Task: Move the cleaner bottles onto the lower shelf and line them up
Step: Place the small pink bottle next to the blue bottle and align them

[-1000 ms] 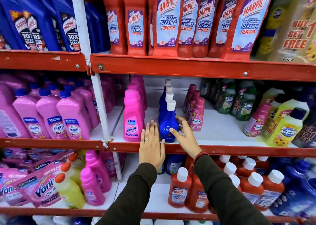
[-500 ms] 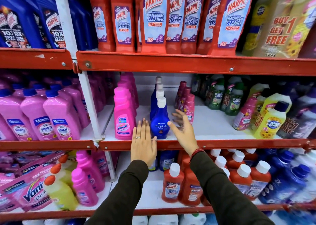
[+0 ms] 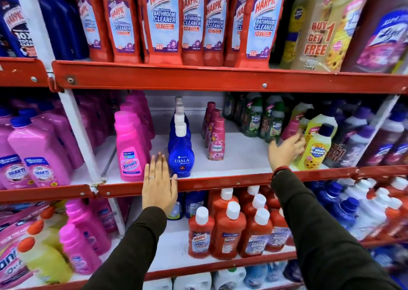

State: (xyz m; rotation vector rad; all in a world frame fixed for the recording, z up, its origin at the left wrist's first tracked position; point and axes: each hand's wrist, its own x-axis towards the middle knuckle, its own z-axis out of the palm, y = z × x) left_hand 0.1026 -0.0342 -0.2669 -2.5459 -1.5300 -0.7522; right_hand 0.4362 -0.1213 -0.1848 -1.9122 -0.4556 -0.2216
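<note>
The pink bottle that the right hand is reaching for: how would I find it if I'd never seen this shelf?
Start at the middle shelf with the red front edge, then go right past the row of Comfort bottles to the yellow Max Kleen bottle. The right hand touches a small pink bottle just left of it. It leans alone among green and yellow bottles, apart from its row.

Shop aisle: red shelves (image 3: 220,81) packed w/ cleaner bottles (image 3: 162,22), promo label (image 3: 318,38)
</note>
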